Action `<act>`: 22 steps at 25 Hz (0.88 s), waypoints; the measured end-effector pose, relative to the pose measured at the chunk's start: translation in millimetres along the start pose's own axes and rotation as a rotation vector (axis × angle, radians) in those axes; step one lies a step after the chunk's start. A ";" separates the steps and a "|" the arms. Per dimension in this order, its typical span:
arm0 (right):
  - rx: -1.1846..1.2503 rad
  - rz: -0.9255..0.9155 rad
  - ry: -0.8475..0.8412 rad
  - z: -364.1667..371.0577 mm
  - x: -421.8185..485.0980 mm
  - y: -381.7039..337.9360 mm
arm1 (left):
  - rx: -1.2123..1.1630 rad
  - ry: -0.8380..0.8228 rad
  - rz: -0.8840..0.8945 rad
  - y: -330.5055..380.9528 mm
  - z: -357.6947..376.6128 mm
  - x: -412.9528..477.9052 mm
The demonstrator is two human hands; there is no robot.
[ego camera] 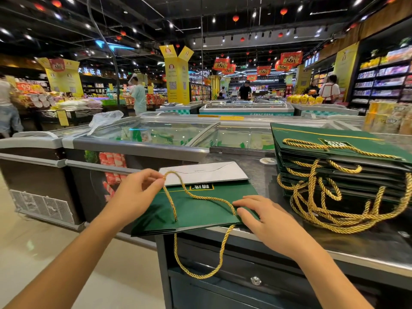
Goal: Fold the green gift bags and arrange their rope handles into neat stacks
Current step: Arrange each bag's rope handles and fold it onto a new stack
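While pinching the upper rope handle (200, 198) between thumb and forefinger of the left hand (136, 192), holds its loop just above the far left corner of the green bag (196, 214). Presses the right hand (265, 217) on the bag's near right corner, fingers straight and close together. Has the bag folded flat at the near left corner of the table (263, 175), left end overhanging the edge, second handle (175, 244) dangling below the front. Beyond it, touching, a white envelope (205, 173). To the right, apart, a stack of folded bags (334, 157), gold handles (334, 217) spilling tangled over its front. Behind, a glass-topped freezer (156, 134).
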State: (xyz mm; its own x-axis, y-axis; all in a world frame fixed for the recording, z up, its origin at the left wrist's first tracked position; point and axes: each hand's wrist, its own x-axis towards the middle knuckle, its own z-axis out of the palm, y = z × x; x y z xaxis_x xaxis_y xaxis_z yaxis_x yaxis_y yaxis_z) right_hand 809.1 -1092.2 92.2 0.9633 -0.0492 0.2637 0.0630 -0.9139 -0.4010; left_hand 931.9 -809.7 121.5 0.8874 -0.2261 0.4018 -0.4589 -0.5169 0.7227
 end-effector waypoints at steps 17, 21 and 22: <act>-0.001 -0.422 0.216 -13.7 3.6 -90.3 | -0.713 0.016 -0.329 36.6 -16.2 -48.0; -0.216 -0.485 0.346 -19.3 15.6 -122.2 | -0.815 0.022 -0.192 76.7 -24.9 -38.9; -0.240 -0.487 0.395 -22.1 17.9 -124.1 | -0.829 0.017 -0.164 84.5 -26.3 -37.6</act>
State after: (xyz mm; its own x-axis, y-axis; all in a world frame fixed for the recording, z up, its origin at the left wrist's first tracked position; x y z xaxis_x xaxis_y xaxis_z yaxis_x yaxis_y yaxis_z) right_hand 812.7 -988.6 166.1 0.6692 0.2894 0.6844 0.3626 -0.9311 0.0391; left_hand 858.6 -823.2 182.2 0.9478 -0.1855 0.2593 -0.2141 0.2321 0.9488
